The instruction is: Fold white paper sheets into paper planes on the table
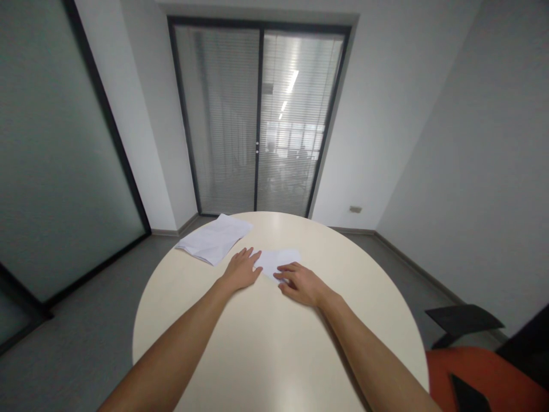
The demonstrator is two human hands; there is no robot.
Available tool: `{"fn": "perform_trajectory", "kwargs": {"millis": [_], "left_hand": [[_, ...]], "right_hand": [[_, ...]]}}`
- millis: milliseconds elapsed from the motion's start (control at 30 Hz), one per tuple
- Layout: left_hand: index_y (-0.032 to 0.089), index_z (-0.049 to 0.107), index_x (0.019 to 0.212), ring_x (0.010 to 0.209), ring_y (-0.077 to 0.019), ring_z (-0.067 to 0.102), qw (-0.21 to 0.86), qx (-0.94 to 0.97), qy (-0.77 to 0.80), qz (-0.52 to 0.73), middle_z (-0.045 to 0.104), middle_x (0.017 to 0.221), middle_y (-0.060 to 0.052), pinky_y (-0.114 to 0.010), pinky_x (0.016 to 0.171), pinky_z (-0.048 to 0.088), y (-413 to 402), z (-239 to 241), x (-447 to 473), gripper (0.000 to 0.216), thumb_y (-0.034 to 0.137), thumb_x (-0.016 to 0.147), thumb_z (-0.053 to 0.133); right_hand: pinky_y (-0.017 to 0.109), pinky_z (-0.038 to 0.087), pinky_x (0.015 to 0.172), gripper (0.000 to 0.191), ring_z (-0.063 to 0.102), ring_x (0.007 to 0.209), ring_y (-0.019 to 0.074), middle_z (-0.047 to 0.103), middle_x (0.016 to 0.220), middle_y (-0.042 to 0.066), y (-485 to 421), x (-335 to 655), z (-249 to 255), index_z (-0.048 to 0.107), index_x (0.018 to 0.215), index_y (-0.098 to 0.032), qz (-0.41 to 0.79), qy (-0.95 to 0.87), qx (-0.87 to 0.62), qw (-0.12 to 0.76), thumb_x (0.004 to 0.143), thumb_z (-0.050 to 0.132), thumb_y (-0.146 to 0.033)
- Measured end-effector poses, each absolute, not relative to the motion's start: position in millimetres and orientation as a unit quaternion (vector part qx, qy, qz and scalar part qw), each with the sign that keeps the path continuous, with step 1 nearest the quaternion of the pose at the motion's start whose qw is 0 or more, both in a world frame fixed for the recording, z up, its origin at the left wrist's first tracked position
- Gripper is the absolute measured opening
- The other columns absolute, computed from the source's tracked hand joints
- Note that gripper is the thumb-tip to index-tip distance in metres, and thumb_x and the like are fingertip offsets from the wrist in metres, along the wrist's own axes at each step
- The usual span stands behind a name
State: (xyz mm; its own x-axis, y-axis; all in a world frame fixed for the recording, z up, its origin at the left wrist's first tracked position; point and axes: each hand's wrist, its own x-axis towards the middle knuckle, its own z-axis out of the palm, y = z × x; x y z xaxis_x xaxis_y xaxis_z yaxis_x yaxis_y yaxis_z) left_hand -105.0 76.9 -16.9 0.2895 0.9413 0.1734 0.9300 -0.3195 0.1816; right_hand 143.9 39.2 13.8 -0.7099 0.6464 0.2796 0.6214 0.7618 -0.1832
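A small folded white paper (279, 260) lies on the round cream table (266, 343), near its middle. My left hand (241, 270) rests flat on the table with its fingers stretched out, their tips touching the paper's left edge. My right hand (300, 283) lies on the paper's near right corner, fingers extended and pressing down on it. Neither hand grips anything.
A stack of white sheets (214, 237) sits at the table's far left edge. An orange chair with black armrests (480, 372) stands at the right. Behind the table are glass doors with blinds (259, 120); grey floor surrounds the table.
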Motion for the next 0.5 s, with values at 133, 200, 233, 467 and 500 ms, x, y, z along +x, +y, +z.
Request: {"fn": "perform_trajectory", "kwargs": {"millis": [133,200,233,467,500], "left_hand": [[0.018,0.040,0.151,0.145,-0.0334,0.034,-0.004,0.780,0.611,0.135,0.039,0.156,-0.016,-0.047,0.117,0.029,78.5,-16.8,-107.7,0.059,0.040,0.096,0.047],[0.015,0.041,0.149,0.144,-0.0338,0.036,-0.022,0.768,0.622,0.148,0.040,0.155,-0.018,-0.047,0.116,0.030,77.6,-15.4,-106.7,0.059,0.036,0.095,0.050],[0.013,0.041,0.148,0.144,-0.0333,0.036,-0.030,0.768,0.620,0.157,0.040,0.154,-0.019,-0.046,0.117,0.029,76.4,-14.3,-105.4,0.059,0.033,0.094,0.051],[0.015,0.045,0.144,0.136,-0.0302,0.044,-0.020,0.839,0.510,0.191,0.047,0.150,-0.015,-0.043,0.114,0.034,58.5,-9.3,-84.2,0.059,0.043,0.093,0.052],[0.015,0.046,0.143,0.134,-0.0301,0.046,-0.011,0.844,0.502,0.190,0.050,0.147,-0.015,-0.043,0.113,0.035,56.4,-9.9,-81.4,0.059,0.046,0.093,0.050]], "right_hand": [[0.043,0.045,0.106,0.039,0.057,0.122,0.0277,0.064,0.132,0.014,39.0,143.9,13.1,0.068,0.127,-0.020,0.038,-0.923,-0.346,0.164,0.094,0.053,-0.032],[0.043,0.045,0.105,0.039,0.058,0.122,0.0278,0.064,0.132,0.014,39.0,144.1,13.0,0.068,0.127,-0.020,0.038,-0.924,-0.343,0.165,0.094,0.053,-0.032],[0.043,0.045,0.105,0.039,0.058,0.122,0.0279,0.064,0.132,0.014,39.0,144.2,13.0,0.068,0.128,-0.020,0.038,-0.924,-0.342,0.165,0.094,0.053,-0.032],[0.044,0.045,0.107,0.040,0.057,0.122,0.0275,0.065,0.132,0.013,40.6,142.4,11.2,0.067,0.129,-0.020,0.039,-0.923,-0.338,0.181,0.092,0.055,-0.031],[0.043,0.045,0.107,0.041,0.057,0.122,0.0273,0.065,0.132,0.013,41.6,142.1,10.0,0.067,0.128,-0.020,0.038,-0.922,-0.338,0.184,0.090,0.056,-0.029]]}}
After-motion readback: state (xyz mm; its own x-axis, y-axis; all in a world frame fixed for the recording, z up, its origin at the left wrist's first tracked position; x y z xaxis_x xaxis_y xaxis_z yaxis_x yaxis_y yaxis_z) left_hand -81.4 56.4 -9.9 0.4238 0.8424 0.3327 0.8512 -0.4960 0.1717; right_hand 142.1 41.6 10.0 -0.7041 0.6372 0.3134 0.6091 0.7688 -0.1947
